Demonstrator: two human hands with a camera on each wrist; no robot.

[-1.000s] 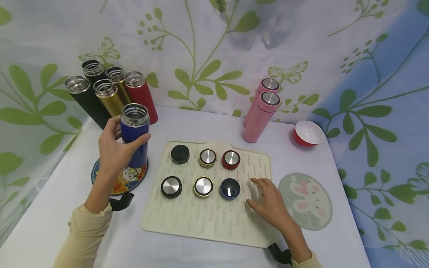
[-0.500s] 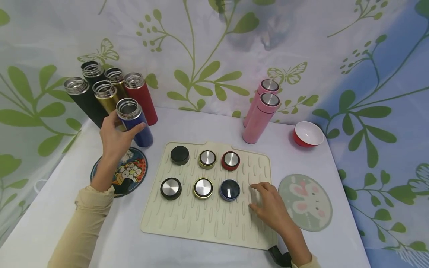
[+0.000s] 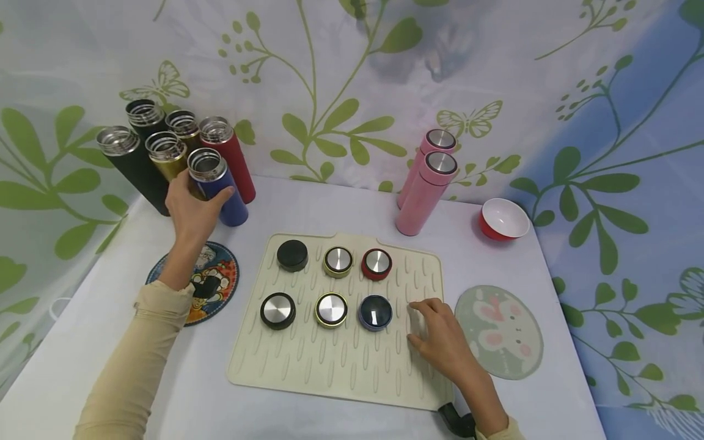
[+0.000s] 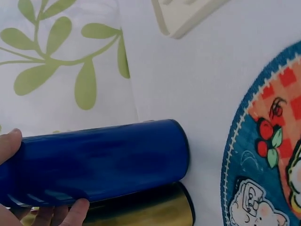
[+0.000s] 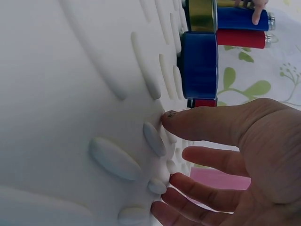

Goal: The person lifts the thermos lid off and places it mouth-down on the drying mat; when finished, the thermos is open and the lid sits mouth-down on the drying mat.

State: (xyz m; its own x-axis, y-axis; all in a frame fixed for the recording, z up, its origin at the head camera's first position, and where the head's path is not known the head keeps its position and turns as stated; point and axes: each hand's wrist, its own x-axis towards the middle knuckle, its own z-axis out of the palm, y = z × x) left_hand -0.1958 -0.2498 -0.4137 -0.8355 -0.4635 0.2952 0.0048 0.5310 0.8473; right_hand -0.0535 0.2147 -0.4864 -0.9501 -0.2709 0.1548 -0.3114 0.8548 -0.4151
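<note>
With thumb and fingers my left hand grips a lidless blue thermos bottle near its top. The bottle stands in front of the red bottle and beside the front gold bottle; in the left wrist view the blue bottle lies close against a gold one. My right hand rests its fingertips on the cream ridged mat, fingers relaxed and holding nothing. Nearest to it is the dark blue lid. Several other lids sit in two rows, among them a red-rimmed lid and a black lid.
Lidless black bottles stand at the back left. Two capped pink bottles are at the back, with a red and white bowl to their right. A cartoon coaster lies under my left forearm, a rabbit coaster at right.
My left hand has carried the blue bottle from above the cartoon coaster back toward the other lidless bottles. My right hand has barely moved.
</note>
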